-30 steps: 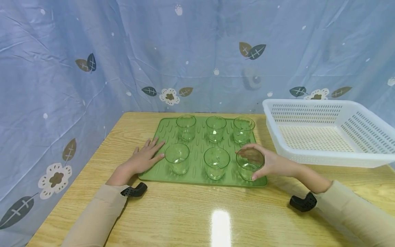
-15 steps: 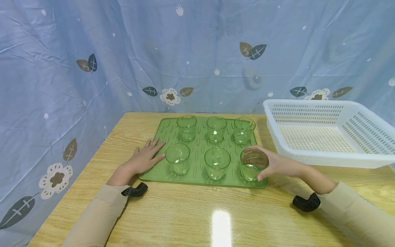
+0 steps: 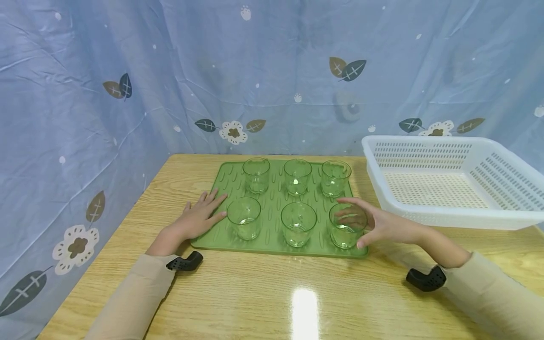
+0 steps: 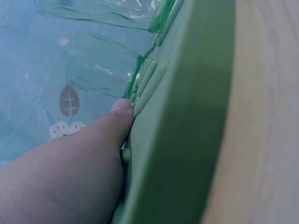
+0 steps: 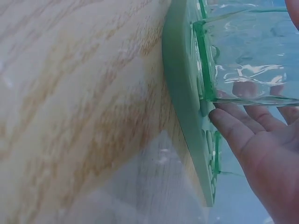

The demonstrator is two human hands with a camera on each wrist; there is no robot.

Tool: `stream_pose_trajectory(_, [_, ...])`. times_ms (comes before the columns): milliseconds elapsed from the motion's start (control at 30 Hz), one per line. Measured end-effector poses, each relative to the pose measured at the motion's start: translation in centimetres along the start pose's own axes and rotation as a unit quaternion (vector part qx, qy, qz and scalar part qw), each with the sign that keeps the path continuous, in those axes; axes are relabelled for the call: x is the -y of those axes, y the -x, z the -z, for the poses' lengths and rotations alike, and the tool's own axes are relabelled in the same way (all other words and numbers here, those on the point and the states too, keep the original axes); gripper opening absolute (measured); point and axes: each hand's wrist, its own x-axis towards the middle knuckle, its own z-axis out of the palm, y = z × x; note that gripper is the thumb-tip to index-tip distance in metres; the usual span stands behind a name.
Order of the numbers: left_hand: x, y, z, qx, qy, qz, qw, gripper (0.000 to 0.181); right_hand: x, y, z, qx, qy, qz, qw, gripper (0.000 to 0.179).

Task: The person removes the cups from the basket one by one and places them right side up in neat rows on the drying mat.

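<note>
Clear glass cups stand upright in two rows of three on a green ridged mat [image 3: 272, 250]. My left hand [image 3: 196, 219] lies flat with spread fingers on the mat's left edge, its thumb tip beside the front left cup [image 3: 244, 229]. In the left wrist view the thumb [image 4: 105, 128] lies along the mat. My right hand [image 3: 376, 224] is spread loosely around the right side of the front right cup [image 3: 343, 238], thumb in front and fingers behind. The right wrist view has the fingers [image 5: 238, 123] extended beside that cup's base, which rests on the mat.
A white perforated plastic basket [image 3: 459, 215] stands at the right, behind the right forearm. The mat lies on a wooden table [image 3: 238, 293]. A blue patterned cloth [image 3: 272, 71] hangs along the back and left side. The front middle cup [image 3: 298, 231] is left of the right hand.
The front right cup has shifted slightly right on the mat with the right hand. Since then the right hand has loosened and drawn a little further right. The left hand has stayed still.
</note>
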Motion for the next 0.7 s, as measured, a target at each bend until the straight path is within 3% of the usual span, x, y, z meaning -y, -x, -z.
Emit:
stream_pose_trajectory(167, [0.0,-0.1,0.0,0.000,0.002,-0.001,1.0000,0.069,0.1,0.2,0.0,-0.007,0.028,0.015,0.9995,0.101])
stream_pose_trajectory(333, [-0.1,-0.3,-0.1,0.001,0.002,-0.003,1.0000,0.069,0.6,1.2,-0.1,-0.038,0.104,0.024,0.9936,0.105])
stream_pose_trajectory(567, [-0.2,-0.4,0.1,0.008,0.013,-0.007,0.9999,0.070,2.5,3.5,-0.8,-0.102,0.224,-0.015,0.9691,0.107])
stream_pose_trajectory(700, [0.0,-0.4,0.5,0.012,0.030,-0.012,0.9994,0.071,3.7,4.5,-1.2,-0.107,0.269,-0.022,0.9568,0.106])
